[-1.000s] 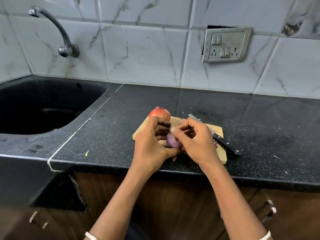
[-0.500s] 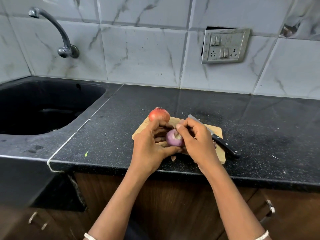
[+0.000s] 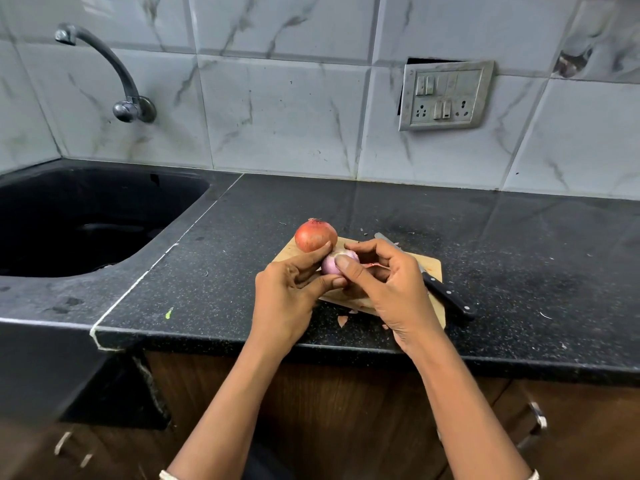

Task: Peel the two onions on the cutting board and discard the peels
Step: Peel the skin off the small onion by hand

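One onion (purple) in left grip

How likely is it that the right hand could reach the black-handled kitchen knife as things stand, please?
Probably yes: the black-handled kitchen knife lies just beside the right hand, its handle uncovered; the hand must first release the pale purple onion.

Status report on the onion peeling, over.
Left hand holds the purple onion, right hand pinches its skin. Second onion unpeeled on the cutting board. Knife lies by the right hand.
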The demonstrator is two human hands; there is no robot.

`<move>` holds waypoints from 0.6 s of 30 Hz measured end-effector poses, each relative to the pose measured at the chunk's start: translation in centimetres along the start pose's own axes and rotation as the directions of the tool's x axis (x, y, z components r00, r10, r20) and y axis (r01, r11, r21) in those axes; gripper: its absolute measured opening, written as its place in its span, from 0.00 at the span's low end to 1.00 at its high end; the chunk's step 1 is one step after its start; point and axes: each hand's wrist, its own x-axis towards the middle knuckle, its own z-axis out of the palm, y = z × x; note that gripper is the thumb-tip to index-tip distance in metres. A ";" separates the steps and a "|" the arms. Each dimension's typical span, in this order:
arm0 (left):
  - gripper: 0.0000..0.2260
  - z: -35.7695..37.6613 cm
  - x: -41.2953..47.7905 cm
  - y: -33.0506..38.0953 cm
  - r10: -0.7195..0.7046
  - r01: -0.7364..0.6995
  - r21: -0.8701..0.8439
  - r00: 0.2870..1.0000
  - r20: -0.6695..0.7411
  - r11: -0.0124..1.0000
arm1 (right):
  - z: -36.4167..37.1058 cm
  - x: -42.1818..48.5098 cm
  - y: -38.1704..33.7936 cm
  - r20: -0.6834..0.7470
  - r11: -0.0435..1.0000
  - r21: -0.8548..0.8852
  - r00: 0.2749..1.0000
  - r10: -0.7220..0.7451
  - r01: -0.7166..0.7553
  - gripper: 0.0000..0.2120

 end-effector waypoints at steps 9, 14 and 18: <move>0.22 -0.2 -0.1 0.4 -0.016 0.015 -0.047 1.000 -0.021 0.999 | 0.0 -0.1 -0.3 -0.029 0.995 0.078 0.997 0.066 -0.064 0.08; 0.14 0.2 -0.5 0.5 0.019 -0.017 0.028 0.997 -0.071 0.999 | 0.1 0.1 0.4 -0.028 0.998 -0.069 1.000 -0.001 -0.001 0.18; 0.15 0.0 -0.4 0.4 0.032 -0.029 0.067 0.998 -0.045 0.997 | -0.3 0.1 0.5 -0.028 0.999 -0.045 0.999 0.017 -0.018 0.10</move>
